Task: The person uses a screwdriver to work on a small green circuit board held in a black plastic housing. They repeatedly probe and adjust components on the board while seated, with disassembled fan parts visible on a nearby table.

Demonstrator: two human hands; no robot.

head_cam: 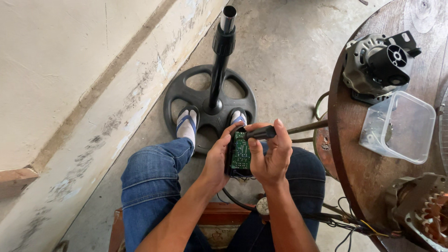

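A small black housing with a green circuit board [241, 151] is held over the lap, clenched along its left edge by the left hand [217, 161]. The right hand [272, 156] is closed on a black-handled screwdriver [261, 133] laid across the top of the board. The housing is best kept steady and the tip square to the screw, with light pressure, well away from the wires [242, 176] beneath.

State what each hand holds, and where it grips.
Left hand grips the black housing with green circuit board by its left edge; right hand holds a black-handled tool by its handle.
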